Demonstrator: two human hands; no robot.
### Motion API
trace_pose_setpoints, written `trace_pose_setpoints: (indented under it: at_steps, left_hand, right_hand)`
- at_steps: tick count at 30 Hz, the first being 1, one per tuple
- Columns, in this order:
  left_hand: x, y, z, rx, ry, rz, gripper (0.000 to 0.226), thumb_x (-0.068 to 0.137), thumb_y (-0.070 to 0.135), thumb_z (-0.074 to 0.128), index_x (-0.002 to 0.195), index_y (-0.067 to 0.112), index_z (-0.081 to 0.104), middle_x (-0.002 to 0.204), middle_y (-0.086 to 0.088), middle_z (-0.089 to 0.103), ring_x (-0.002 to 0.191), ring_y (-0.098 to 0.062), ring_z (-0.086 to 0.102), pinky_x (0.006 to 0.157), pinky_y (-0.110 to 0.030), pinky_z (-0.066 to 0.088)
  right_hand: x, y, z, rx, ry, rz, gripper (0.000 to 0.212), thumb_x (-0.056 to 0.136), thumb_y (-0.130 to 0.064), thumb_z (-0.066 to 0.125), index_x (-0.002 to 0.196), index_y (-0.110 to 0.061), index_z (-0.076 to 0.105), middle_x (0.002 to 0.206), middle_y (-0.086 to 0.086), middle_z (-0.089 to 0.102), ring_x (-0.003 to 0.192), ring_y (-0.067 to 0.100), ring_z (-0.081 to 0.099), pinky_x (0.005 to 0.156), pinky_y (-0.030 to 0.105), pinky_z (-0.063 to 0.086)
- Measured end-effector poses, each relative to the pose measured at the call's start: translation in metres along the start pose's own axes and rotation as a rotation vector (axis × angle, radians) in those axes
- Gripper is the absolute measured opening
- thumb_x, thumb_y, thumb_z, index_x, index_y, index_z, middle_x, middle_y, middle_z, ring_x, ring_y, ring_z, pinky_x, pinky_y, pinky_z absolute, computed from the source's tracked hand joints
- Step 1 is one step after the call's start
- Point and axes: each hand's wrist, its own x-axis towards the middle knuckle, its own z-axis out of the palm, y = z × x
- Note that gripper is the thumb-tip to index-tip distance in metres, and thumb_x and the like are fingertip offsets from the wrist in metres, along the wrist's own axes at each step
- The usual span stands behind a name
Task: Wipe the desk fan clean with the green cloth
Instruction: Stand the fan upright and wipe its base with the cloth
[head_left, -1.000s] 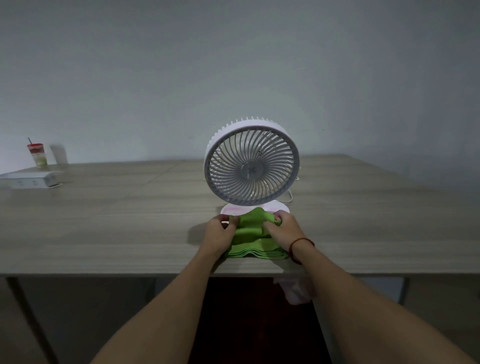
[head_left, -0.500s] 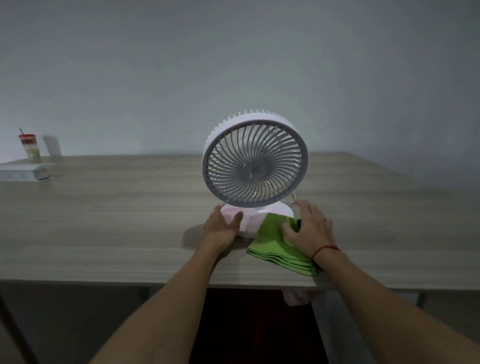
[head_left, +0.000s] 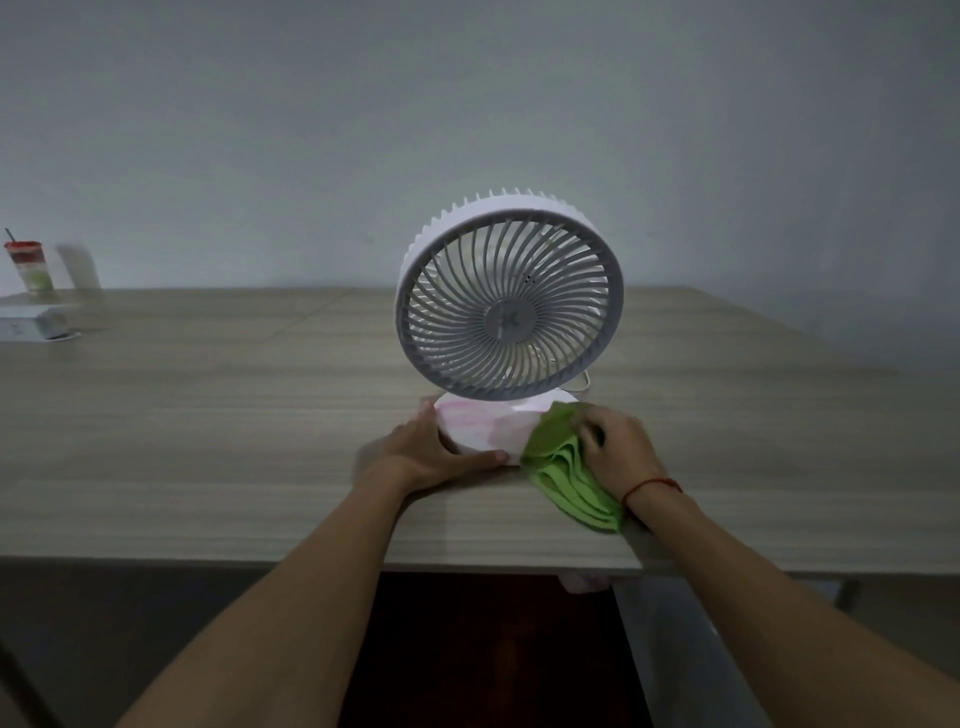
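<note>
A white desk fan with a round grille stands near the front edge of the wooden table, facing me. Its oval base shows pink smears. My left hand grips the front left of the base, thumb along its front rim. My right hand presses a folded green cloth against the right side of the base; the cloth's folded layers trail down to the table edge.
A drink cup with a red lid and straw and a flat white box sit at the far left of the table. A thin cable loops behind the fan. Beneath the table edge is dark floor.
The cloth has travelled from the front of the base to its right side with my right hand. My left hand has settled around the front left of the base. The view has drawn closer.
</note>
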Motion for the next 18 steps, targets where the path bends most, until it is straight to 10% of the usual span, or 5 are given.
trace_pose_setpoints:
  at_steps: [4,10,18]
  left_hand:
    - [0.002,-0.001,0.001,-0.014,-0.027,-0.015,0.117,0.032,0.088,0.069,0.132,0.033,0.044,0.131,0.01,0.06,0.117,-0.015,0.059,0.102,-0.038,0.049]
    - [-0.001,0.003,0.0,0.01,-0.039,-0.041,0.119,0.031,0.09,0.068,0.133,0.032,0.044,0.13,0.012,0.059,0.116,-0.013,0.058,0.102,-0.038,0.048]
    - [-0.01,0.012,-0.006,-0.019,-0.057,-0.07,0.114,0.033,0.085,0.073,0.13,0.031,0.048,0.13,0.01,0.061,0.115,-0.014,0.059,0.103,-0.038,0.048]
  right_hand:
    - [0.019,-0.007,-0.003,0.117,0.167,0.186,0.026,0.095,-0.009,0.045,0.11,-0.002,0.065,0.112,0.021,0.067,0.104,0.034,0.06,0.081,0.03,0.041]
    - [0.029,-0.023,0.022,-0.096,-0.24,0.205,0.052,0.092,-0.048,0.041,0.122,-0.008,0.057,0.135,0.014,0.052,0.124,0.033,0.048,0.105,0.04,0.04]
    - [0.007,-0.027,0.016,-0.174,-0.204,-0.04,0.033,0.097,-0.019,0.041,0.122,-0.008,0.059,0.127,0.017,0.062,0.115,0.035,0.055,0.095,0.04,0.046]
